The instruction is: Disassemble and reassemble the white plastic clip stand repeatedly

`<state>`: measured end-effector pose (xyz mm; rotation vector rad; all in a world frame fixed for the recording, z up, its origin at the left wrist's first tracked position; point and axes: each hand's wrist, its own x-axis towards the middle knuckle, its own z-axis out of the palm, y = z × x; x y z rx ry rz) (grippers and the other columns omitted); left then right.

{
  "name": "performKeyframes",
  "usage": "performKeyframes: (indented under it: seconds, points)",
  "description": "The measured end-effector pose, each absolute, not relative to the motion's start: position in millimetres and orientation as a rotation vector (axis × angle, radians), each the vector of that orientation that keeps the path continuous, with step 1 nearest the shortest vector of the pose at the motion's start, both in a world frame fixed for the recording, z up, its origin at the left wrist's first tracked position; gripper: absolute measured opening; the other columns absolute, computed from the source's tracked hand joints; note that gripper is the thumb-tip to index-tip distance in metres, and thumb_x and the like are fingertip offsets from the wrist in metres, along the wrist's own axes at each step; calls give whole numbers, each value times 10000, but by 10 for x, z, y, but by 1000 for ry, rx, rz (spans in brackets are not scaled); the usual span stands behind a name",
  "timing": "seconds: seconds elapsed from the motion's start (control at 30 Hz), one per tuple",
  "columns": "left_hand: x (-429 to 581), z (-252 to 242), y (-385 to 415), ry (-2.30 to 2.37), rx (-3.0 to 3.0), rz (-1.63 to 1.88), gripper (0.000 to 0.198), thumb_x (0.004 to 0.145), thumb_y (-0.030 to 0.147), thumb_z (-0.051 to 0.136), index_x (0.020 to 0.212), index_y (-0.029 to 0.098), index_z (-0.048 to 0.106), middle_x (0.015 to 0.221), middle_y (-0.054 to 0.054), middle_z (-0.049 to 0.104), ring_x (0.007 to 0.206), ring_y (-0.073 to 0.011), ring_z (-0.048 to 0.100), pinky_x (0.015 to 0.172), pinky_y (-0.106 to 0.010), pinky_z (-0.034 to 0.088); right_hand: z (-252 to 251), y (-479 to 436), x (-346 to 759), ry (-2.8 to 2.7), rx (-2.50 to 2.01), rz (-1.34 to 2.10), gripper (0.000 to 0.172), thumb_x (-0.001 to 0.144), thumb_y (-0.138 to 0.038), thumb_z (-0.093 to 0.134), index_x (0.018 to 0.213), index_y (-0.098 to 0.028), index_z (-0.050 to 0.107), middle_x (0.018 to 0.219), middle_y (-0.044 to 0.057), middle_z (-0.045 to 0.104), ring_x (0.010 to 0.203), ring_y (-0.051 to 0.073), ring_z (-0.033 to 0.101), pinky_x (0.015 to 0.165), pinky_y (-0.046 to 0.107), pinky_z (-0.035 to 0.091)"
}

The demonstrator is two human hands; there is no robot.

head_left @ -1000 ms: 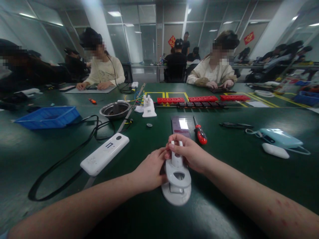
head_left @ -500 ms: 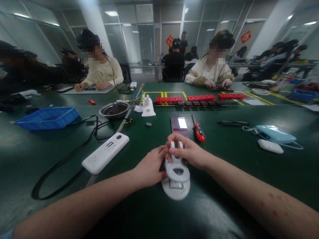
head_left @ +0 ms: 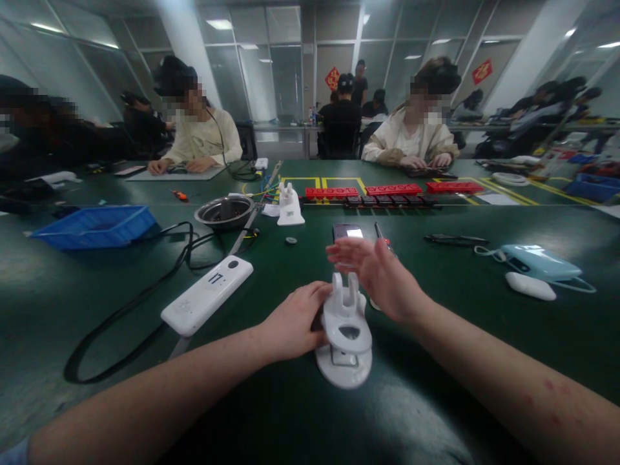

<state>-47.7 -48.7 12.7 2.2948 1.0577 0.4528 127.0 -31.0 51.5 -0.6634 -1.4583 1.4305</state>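
Note:
A white plastic piece (head_left: pixel 346 342) with two upright prongs, an oval hole and a rounded base stands on the green table. My left hand (head_left: pixel 298 320) grips its left side, fingertips partly hidden behind it. Above and to the right of the prongs, my right hand (head_left: pixel 375 271) is raised with its fingers stretched out and holds nothing. A phone (head_left: pixel 347 232) lies beyond, partly covered by my right hand, and a screwdriver (head_left: pixel 378 231) is mostly hidden behind that hand. Under the right palm shows a small pale thing that I cannot make out.
To the left lie a white device (head_left: pixel 208 294) marked 17, a black cable, a blue tray (head_left: pixel 94 226) and a metal bowl (head_left: pixel 224 212). A similar white piece (head_left: pixel 290 210) and red strips (head_left: pixel 393 190) are farther back. A light-blue device (head_left: pixel 540 261) lies right. Two people sit opposite.
My right hand has let go of the prongs, opened and moved up and right, now covering part of the phone and screwdriver. My left hand remains at the white piece.

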Motion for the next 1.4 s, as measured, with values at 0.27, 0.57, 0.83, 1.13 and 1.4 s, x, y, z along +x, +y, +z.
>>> performKeyframes:
  seconds: [0.27,0.57,0.83,1.13,1.4]
  points:
    - [-447,138,-490,1064,2316,472,518,657,318,622,1128,220,431,1187,-74,455,1085,-264,432,929,-423,351,555,-403,1315,-2194,-739,783,395,885,-369,296,1097,-140,538,1134,86,549,1103,170,449,949,368,311]
    - [-489,171,-474,1055,2311,473,609,673,319,621,1220,252,361,1240,-42,449,1126,-241,416,954,-402,324,655,-137,1935,-2286,-1602,598,254,788,-330,458,945,-184,593,802,36,605,709,163,564,636,292,442]
    - [-505,174,-449,1065,2405,521,487,717,436,561,1130,197,462,1134,-68,524,1025,-223,472,898,-369,346,349,-177,1955,-2624,-1532,513,209,675,-336,601,834,-204,636,862,57,538,797,213,515,673,334,404]
    - [-518,416,-545,1301,2207,428,395,806,484,360,831,161,586,744,-23,578,656,-158,521,584,-260,387,312,-191,1855,-2444,-1441,837,143,692,-292,578,715,-161,523,694,4,539,626,128,500,546,242,390]
    - [-511,432,-561,1313,2076,498,450,815,520,321,864,178,610,811,-35,598,719,-175,539,608,-278,403,642,-306,1763,-1815,-1250,1004,281,648,-387,644,727,-159,499,655,6,520,588,117,485,541,250,403]
